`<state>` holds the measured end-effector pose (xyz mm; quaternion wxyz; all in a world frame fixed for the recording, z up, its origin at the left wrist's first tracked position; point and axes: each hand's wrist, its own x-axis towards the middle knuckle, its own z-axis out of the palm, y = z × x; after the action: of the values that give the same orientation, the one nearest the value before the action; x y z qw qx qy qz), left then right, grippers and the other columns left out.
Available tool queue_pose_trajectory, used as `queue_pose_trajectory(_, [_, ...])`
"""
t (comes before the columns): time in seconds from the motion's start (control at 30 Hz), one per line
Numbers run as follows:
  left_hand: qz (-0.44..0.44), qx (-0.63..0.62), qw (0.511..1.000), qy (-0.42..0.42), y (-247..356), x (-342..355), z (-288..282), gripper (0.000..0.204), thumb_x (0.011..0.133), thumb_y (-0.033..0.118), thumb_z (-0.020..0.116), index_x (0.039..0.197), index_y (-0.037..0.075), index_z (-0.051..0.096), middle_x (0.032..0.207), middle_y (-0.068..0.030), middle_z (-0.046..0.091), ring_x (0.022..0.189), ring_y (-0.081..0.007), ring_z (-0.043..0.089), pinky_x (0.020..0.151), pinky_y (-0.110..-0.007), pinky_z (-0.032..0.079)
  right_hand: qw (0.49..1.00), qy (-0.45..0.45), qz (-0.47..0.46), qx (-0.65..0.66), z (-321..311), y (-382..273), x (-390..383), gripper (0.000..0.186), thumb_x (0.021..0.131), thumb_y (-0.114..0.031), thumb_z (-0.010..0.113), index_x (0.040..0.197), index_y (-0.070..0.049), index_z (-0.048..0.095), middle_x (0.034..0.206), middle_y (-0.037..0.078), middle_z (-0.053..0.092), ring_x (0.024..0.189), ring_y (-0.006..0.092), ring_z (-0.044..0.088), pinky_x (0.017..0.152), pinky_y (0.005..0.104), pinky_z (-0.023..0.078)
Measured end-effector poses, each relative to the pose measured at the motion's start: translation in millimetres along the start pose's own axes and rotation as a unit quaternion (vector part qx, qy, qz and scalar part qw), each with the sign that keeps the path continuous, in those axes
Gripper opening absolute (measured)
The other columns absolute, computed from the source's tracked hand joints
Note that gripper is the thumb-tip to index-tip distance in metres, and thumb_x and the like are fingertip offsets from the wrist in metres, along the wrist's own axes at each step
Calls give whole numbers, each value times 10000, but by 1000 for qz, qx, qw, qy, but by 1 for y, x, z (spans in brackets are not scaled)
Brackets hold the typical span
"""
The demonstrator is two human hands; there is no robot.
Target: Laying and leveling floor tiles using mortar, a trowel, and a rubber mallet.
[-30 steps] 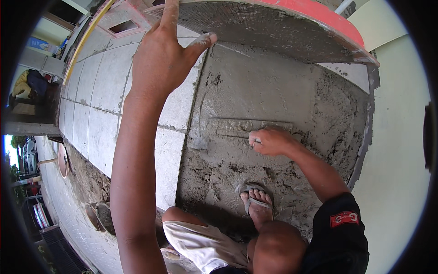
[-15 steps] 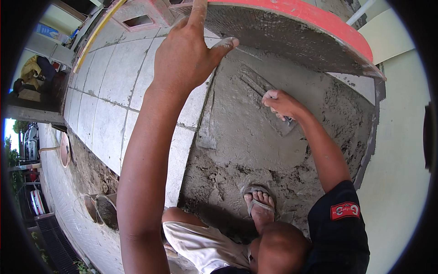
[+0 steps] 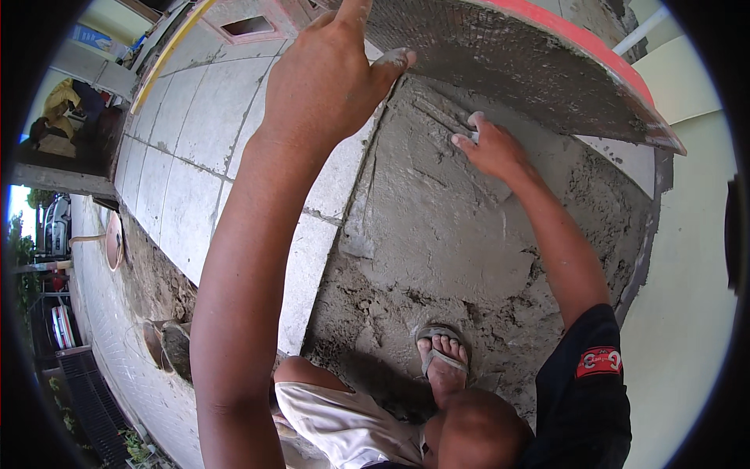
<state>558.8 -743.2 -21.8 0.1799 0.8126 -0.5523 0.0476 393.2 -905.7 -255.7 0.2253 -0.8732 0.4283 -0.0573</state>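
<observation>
My left hand (image 3: pixel 324 90) reaches up to the upper edge of a pink-edged panel (image 3: pixel 531 70) coated with grey cement, thumb spread toward its face, other fingers bent or out of frame at the edge. My right hand (image 3: pixel 488 148) grips a metal trowel (image 3: pixel 430 113) lying on wet grey mortar (image 3: pixel 414 242), below the panel. The trowel is smeared with mortar and angles up toward the left. Beside the mortar, to the left, run pale square tiles (image 3: pixel 195 117).
A yellow straight bar (image 3: pixel 156 74) edges the tiles; a pale wall (image 3: pixel 691 234) stands at right. Buckets (image 3: pixel 172 348) and a round pan (image 3: pixel 114 238) sit left. My sandalled foot (image 3: pixel 441 352) rests in mortar. Yellow and dark cloth (image 3: pixel 66 105) and parked vehicles lie beyond.
My right hand has moved up toward the panel, turning the trowel from crosswise to a diagonal. My left hand has shifted slightly right, still at the panel's edge.
</observation>
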Motion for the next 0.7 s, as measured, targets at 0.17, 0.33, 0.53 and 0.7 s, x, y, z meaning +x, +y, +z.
queue_pose_trajectory(0.17, [205, -163, 961, 89, -9, -7, 7, 973, 943, 313, 724, 1636, 34, 101, 1353, -338, 595, 1262, -452, 605, 1076, -473, 496, 992, -117, -37, -1, -8, 6, 60, 604, 934, -456, 689, 1343, -19, 612, 1286, 222, 678, 1215, 384, 643, 1049, 448, 491])
queue_pose_trajectory(0.33, [-19, -16, 1000, -2, 5, -2, 7, 961, 945, 294, 723, 1634, 27, 109, 1346, -343, 596, 1279, -446, 595, 1100, -466, 480, 974, -203, -92, 31, -4, 13, 38, 502, 897, -428, 725, 1194, -24, 714, 1074, 254, 731, 1060, 391, 704, 937, 443, 537])
queue_pose_trajectory(0.53, [-17, -19, 1000, 13, -1, -2, 10, 989, 927, 307, 751, 1633, 25, 118, 1366, -357, 576, 1289, -459, 582, 1098, -472, 476, 961, -236, -146, 8, 18, -7, -89, 431, 950, -399, 653, 1190, -42, 685, 1082, 266, 719, 1099, 408, 682, 951, 501, 532])
queue_pose_trajectory(0.7, [106, 20, 987, 118, -23, -9, 36, 916, 907, 405, 779, 1639, 205, 266, 1444, -229, 584, 1342, -375, 571, 1100, -538, 483, 964, -224, -90, -109, 16, 17, -159, 441, 1001, -403, 595, 1303, -84, 561, 966, 219, 741, 951, 426, 715, 831, 548, 552])
